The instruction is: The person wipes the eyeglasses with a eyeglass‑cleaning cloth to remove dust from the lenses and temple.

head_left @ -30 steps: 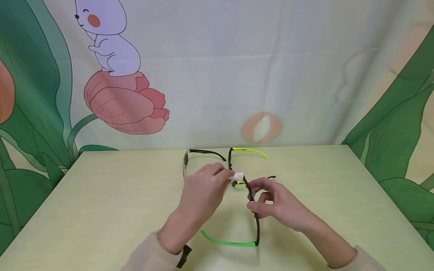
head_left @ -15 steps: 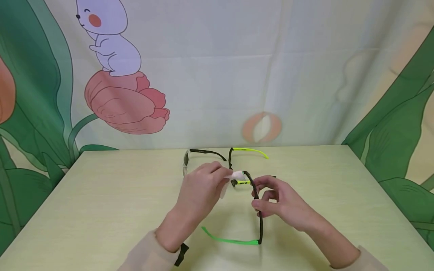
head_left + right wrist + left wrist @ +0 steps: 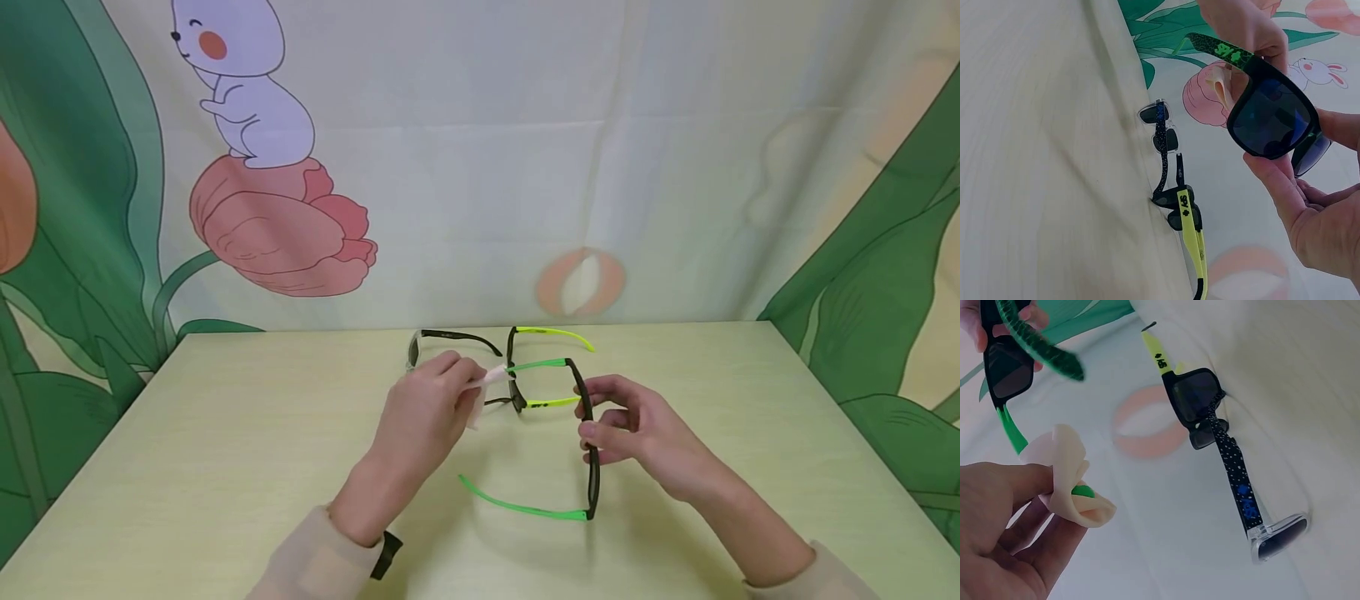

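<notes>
My right hand (image 3: pixel 637 425) holds black sunglasses (image 3: pixel 592 479) with green temple arms by the middle of the frame front, thumb and fingers on either side. In the right wrist view their dark lens (image 3: pixel 1272 119) faces the camera. A pale pink cloth (image 3: pixel 1063 465) is folded round one temple arm; green shows at both sides of it in the left wrist view. My left hand (image 3: pixel 427 408) pinches this cloth between thumb and fingers, near the arm's tip. The other green arm (image 3: pixel 525 507) sticks out freely toward the left, above the table.
Behind the hands, black sunglasses with yellow temple arms (image 3: pixel 555 332) lie on the pale table (image 3: pixel 225 467). Left of them are clear-framed sunglasses (image 3: pixel 413 350) with dark arms, partly hidden by my left hand. A printed curtain (image 3: pixel 465 167) hangs along the table's back edge.
My left hand has drawn the cloth leftward along the temple arm, away from the hinge, baring its green length. My right hand has shifted right and slightly up with the black-and-green sunglasses.
</notes>
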Motion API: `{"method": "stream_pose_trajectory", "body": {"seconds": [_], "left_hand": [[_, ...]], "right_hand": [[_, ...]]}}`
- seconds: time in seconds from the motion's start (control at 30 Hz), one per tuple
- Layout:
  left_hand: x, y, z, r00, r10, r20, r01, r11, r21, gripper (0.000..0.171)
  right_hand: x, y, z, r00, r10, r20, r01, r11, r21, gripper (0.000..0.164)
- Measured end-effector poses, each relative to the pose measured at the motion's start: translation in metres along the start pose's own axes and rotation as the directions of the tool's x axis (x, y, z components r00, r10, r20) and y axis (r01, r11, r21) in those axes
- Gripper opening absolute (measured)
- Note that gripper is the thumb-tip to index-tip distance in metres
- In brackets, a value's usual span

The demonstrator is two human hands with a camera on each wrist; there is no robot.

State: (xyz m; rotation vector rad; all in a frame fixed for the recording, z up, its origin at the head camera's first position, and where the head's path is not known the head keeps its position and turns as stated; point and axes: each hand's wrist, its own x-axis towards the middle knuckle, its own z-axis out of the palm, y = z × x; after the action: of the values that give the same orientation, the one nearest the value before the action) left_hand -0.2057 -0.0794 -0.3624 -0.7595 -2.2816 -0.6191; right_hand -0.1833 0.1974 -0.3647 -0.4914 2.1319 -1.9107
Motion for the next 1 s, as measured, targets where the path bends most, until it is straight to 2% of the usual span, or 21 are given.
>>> {"method": "stream_pose_trajectory", "body": {"seconds": [0.27,0.5,0.8,1.0], "left_hand": [[-0.003,-0.009,-0.001,0.998,-0.045,0.036,0.047,0.998,-0.050,0.019],[-0.011,-0.021,-0.006,0.987,-0.131,0.094,0.134,0.991,-0.025,0.016],[-0.013,-0.022,-0.006,0.973,-0.172,0.155,0.178,0.984,-0.022,0.014],[-0.013,-0.020,-0.006,0.965,-0.188,0.182,0.194,0.981,-0.015,0.015]], "right_hand": [[-0.002,-0.001,-0.009,0.999,-0.021,-0.028,0.023,0.998,0.055,0.049],[0.000,-0.001,-0.041,0.991,-0.037,-0.128,0.045,0.997,0.058,0.042],[0.008,0.015,-0.069,0.968,0.130,-0.215,-0.130,0.991,0.016,0.058],[0.010,0.026,-0.084,0.952,0.192,-0.240,-0.202,0.979,-0.015,0.065]]}}
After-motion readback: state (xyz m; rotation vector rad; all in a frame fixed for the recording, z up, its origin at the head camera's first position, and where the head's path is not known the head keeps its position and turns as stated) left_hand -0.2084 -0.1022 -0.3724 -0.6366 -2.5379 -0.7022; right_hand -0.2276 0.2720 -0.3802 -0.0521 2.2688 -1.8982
